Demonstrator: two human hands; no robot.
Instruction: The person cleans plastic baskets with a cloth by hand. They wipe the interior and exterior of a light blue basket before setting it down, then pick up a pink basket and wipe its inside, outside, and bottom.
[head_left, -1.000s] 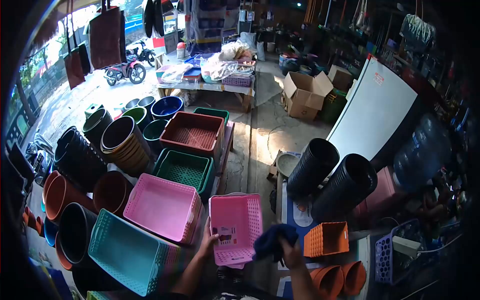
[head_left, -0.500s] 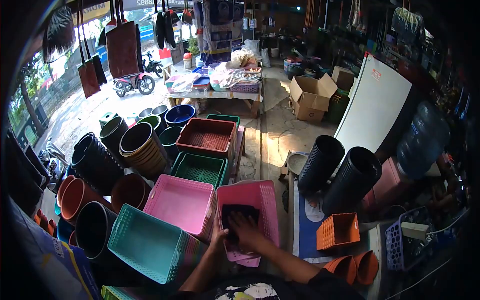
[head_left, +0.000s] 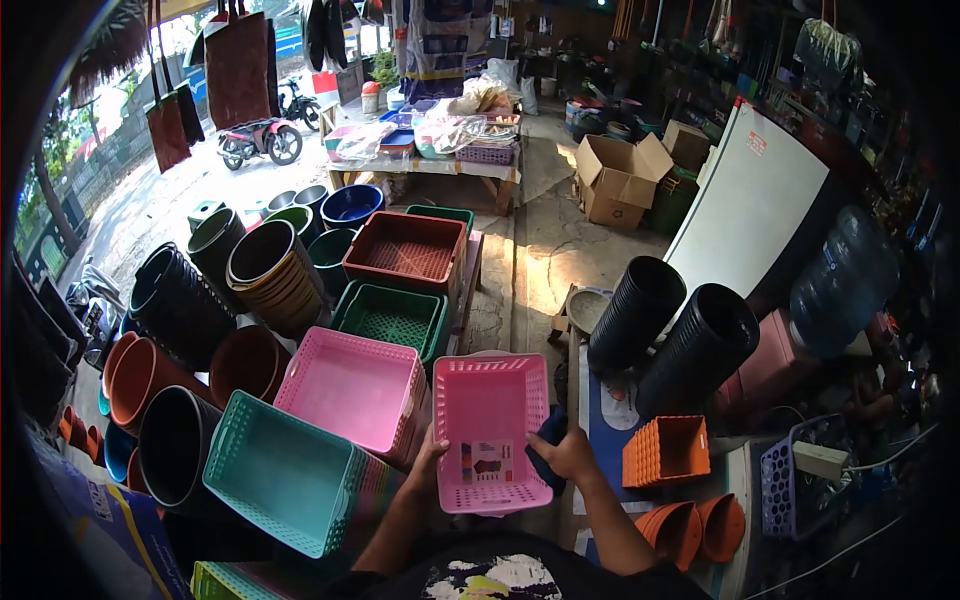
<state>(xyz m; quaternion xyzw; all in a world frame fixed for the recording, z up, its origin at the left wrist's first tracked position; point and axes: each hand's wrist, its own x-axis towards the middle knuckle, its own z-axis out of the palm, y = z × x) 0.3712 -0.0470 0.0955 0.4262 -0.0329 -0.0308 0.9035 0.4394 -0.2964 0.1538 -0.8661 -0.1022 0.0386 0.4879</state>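
Presently, pink perforated basket (head_left: pixel 490 410) is held up in front of the wearer, open side toward the camera, just beside the stacked pink baskets (head_left: pixel 350 385). Left hand (head_left: pixel 428 462) grips its left wall, thumb at the rim; remaining fingers partly hidden, spread not determinable. Right hand (head_left: pixel 572 455) has a dark blue cloth (head_left: pixel 548 435) bunched between thumb and fingers, against the right wall; fingertip positions behind it cannot be told. Printed label (head_left: pixel 487 462) lies on the basket's inner floor, near the lower end. Judged step: basket being steadied from both sides, cloth at its outer edge. Any further handling would call for firm left-hand support and a right-hand hold that keeps the cloth from snagging in the wall's holes.
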